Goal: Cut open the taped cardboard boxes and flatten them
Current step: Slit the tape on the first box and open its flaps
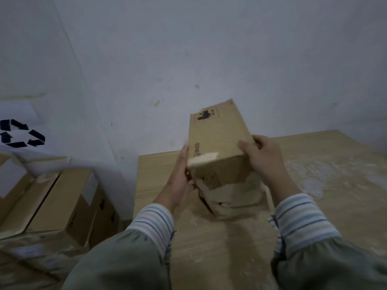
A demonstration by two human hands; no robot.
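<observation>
A tall brown cardboard box (pixel 217 141) with black printed marks and torn tape is held tilted above the wooden table (pixel 314 164). Its near end is ragged, with a loose flap hanging toward me. My left hand (pixel 181 174) lies flat against the box's left side, fingers straight and pointing up. My right hand (pixel 261 158) grips the right side, fingers curled over the top face. No cutting tool shows in either hand.
Flattened and whole cardboard boxes (pixel 62 201) are stacked at the lower left, below a white sheet with a black recycling symbol (pixel 21 133). A pale wall stands close behind the table. White residue marks the tabletop at the right.
</observation>
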